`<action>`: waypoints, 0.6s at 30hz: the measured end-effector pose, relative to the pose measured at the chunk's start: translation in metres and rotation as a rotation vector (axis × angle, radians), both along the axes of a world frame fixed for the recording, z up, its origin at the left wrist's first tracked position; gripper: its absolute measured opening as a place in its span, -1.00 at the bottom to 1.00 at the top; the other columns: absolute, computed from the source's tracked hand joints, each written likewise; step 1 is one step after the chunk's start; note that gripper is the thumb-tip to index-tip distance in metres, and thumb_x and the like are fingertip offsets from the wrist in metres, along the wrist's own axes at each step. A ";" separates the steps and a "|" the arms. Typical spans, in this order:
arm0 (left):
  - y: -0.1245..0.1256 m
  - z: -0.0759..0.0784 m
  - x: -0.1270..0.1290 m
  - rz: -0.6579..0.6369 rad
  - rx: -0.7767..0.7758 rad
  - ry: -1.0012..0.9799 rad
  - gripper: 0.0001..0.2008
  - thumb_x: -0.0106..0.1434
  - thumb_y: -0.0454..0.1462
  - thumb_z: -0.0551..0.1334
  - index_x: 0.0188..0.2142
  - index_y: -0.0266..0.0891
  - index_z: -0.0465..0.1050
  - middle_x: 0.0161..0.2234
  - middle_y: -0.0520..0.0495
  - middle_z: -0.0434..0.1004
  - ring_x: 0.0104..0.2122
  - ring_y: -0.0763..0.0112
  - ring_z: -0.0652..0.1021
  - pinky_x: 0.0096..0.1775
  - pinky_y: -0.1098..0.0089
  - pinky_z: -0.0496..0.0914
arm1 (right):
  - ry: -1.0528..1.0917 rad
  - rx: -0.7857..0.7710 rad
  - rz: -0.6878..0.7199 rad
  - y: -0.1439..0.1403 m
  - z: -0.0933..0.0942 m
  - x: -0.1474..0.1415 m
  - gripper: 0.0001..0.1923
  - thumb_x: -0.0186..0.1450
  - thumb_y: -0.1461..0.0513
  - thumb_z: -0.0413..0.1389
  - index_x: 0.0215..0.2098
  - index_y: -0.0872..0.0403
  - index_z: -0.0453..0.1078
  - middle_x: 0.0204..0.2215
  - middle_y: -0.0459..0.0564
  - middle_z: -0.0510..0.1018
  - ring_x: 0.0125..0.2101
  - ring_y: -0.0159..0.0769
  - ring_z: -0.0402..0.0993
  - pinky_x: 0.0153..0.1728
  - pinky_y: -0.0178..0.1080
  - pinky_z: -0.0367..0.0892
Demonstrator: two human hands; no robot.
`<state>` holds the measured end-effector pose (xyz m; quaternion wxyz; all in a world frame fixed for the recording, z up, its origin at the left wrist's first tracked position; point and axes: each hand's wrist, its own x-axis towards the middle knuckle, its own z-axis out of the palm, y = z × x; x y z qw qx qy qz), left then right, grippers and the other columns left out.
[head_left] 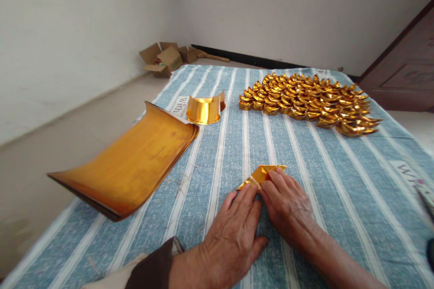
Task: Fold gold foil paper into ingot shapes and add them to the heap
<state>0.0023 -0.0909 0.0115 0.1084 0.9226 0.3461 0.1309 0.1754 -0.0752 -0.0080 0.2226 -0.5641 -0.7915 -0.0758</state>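
Observation:
A small folded piece of gold paper (pixel 261 173) lies on the blue-and-white striped cloth (pixel 220 153). My left hand (pixel 233 230) lies flat, its fingertips pressing the paper's left corner. My right hand (pixel 288 203) presses the paper's right side with fingers together. Most of the paper is hidden under both hands. To the left a thick stack of gold sheets (pixel 132 162) curls up at its ends.
A large pile of folded gold paper ingots (pixel 305 99) covers the far right of the cloth. A curled gold sheet (pixel 205 109) stands behind the stack. Open cardboard boxes (pixel 166 58) sit in the corner by the white walls. A dark door (pixel 403 67) is at right.

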 end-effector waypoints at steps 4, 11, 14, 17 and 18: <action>0.000 0.001 0.000 0.002 -0.014 0.001 -0.45 0.23 -0.31 0.24 0.17 -0.46 0.17 0.22 -0.46 0.26 0.28 -0.07 0.22 0.17 -0.10 0.29 | -0.030 -0.036 0.004 0.000 0.001 0.000 -0.82 0.36 0.32 0.00 -0.34 0.08 0.42 -0.23 0.13 0.50 -0.11 -0.01 0.39 -0.16 -0.05 0.36; 0.000 -0.001 0.000 0.005 -0.028 0.013 -0.46 0.23 -0.32 0.21 0.17 -0.42 0.17 0.24 -0.43 0.24 0.30 -0.01 0.18 0.18 -0.08 0.29 | -0.058 -0.034 0.012 0.000 0.002 0.000 -0.83 0.34 0.34 0.00 -0.32 0.09 0.43 -0.20 0.16 0.50 -0.13 0.00 0.41 -0.18 -0.04 0.39; 0.001 -0.002 -0.001 -0.001 0.004 0.018 -0.49 0.24 -0.32 0.20 0.16 -0.43 0.18 0.24 -0.44 0.24 0.30 -0.02 0.18 0.17 -0.08 0.29 | -0.057 -0.028 0.011 -0.001 0.000 0.000 -0.81 0.34 0.33 -0.01 -0.19 0.09 0.45 -0.19 0.17 0.50 -0.09 0.03 0.40 -0.16 -0.01 0.39; 0.001 -0.003 -0.002 -0.005 0.013 0.008 -0.48 0.24 -0.32 0.20 0.17 -0.42 0.17 0.23 -0.43 0.26 0.30 -0.03 0.18 0.18 -0.08 0.29 | -0.068 -0.016 0.009 -0.002 -0.001 0.000 -0.73 0.33 0.32 0.01 -0.04 0.06 0.43 -0.17 0.17 0.49 -0.06 0.06 0.40 -0.14 0.02 0.40; 0.001 -0.003 -0.002 -0.004 0.012 0.006 -0.47 0.24 -0.31 0.19 0.18 -0.43 0.16 0.23 -0.44 0.26 0.30 -0.03 0.19 0.18 -0.09 0.29 | -0.075 -0.013 0.006 -0.002 -0.001 0.000 -0.71 0.32 0.32 0.01 -0.02 0.05 0.42 -0.16 0.17 0.49 -0.05 0.07 0.39 -0.12 0.03 0.39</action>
